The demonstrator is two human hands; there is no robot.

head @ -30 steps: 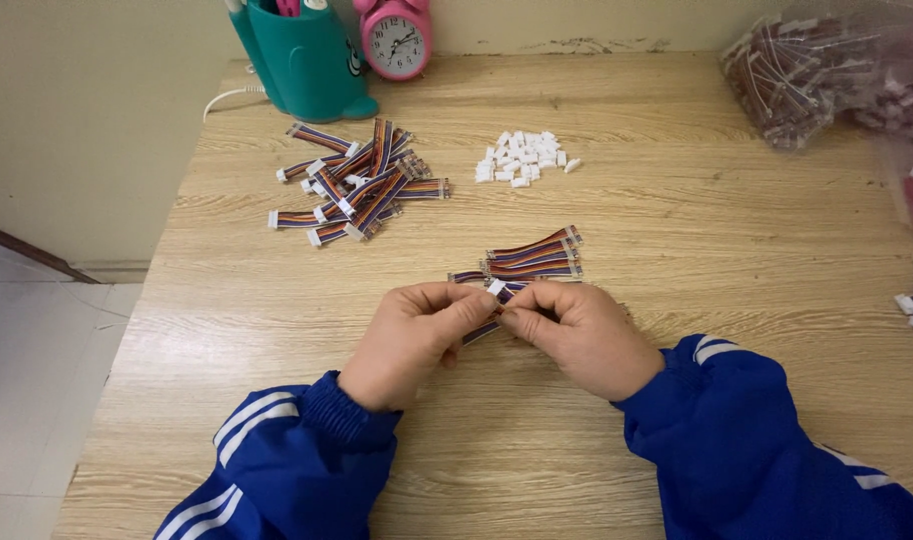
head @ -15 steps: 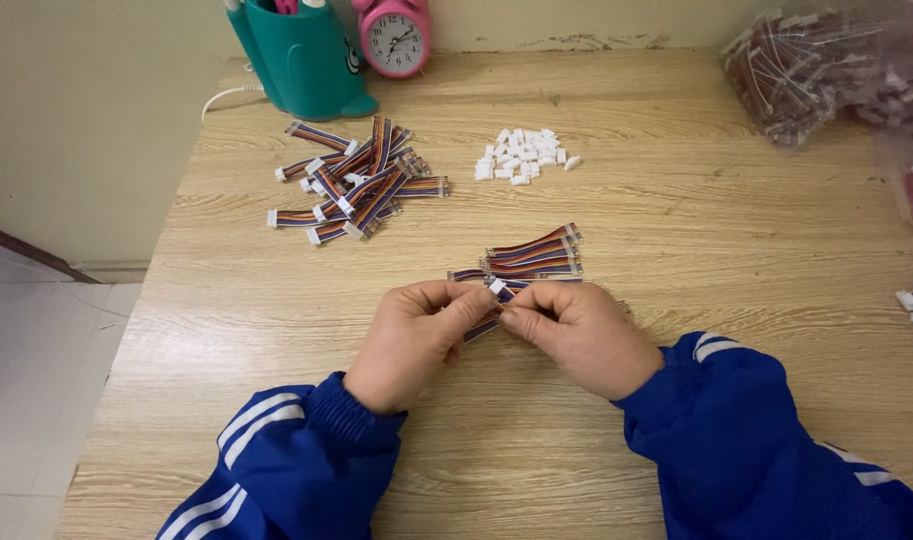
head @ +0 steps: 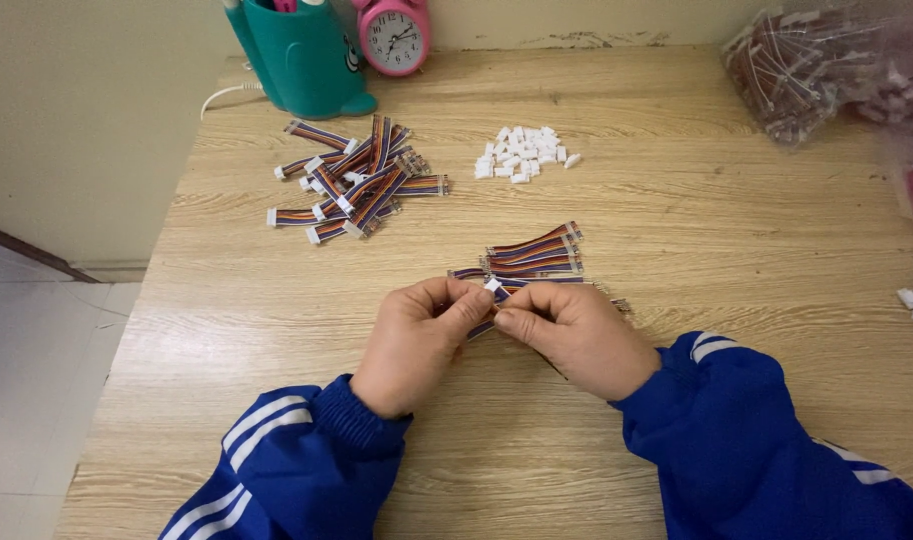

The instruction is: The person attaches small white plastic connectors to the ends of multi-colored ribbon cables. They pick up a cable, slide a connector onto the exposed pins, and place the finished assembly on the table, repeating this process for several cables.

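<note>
Together both hands pinch a striped ribbon cable [head: 485, 327], white-plugged.

Wood, plastic and cloth at the bench

Matt, grained wooden table [head: 737, 230]; small white plastic connectors [head: 522, 155]; glossy teal plastic holder [head: 302, 55]; crinkly clear plastic bag [head: 817, 60]; smooth blue cloth sleeves [head: 767, 440].
</note>
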